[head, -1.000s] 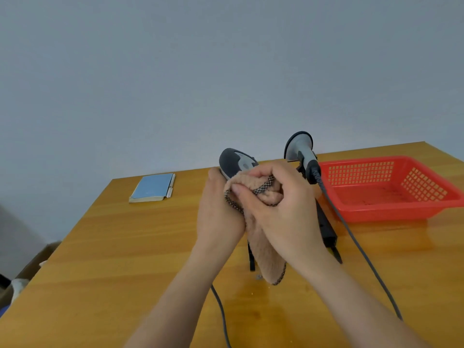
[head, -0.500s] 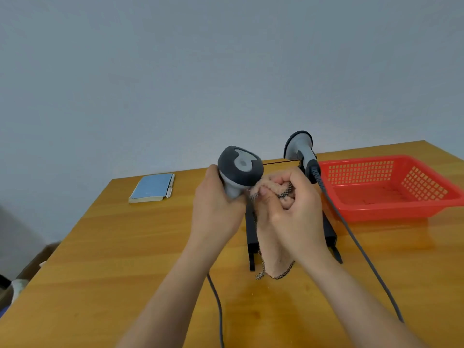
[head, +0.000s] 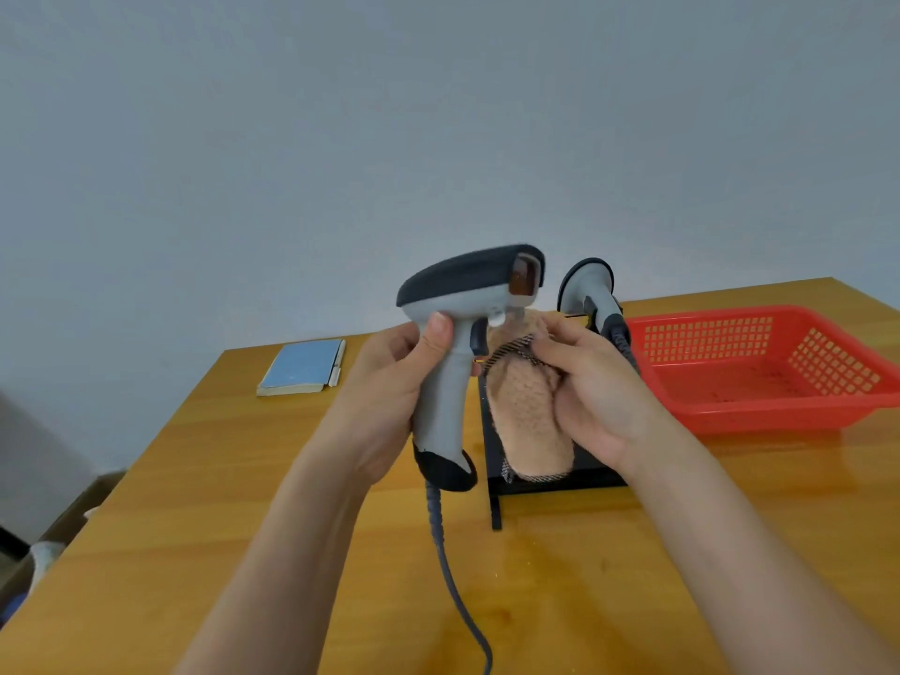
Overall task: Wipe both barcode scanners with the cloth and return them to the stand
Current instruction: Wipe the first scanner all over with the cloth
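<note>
Scanner (head: pixel 467 304) now turned side-on and raised, window facing right; half a second ago its top faced me, cloth beside it. Left hand (head: pixel 389 397) grasps handle. Right hand (head: pixel 589 397) clutches cloth (head: pixel 528 421), held just under scanner's nose. Likely wiping front next; first scanner not back on stand (head: pixel 550 484) yet. Second scanner (head: pixel 591 289) sits on stand behind. Wooden table (head: pixel 243 504): blue notebook (head: pixel 299 367) far left, red basket (head: pixel 759 367) right. Plain grey wall.

Plain pale grey-blue wall (head: pixel 438 114) filling the upper view, glossy honey-coloured wooden table (head: pixel 195 504) below it with soft light reflecting off its top, cardboard box (head: pixel 73 518) on the floor at far left
</note>
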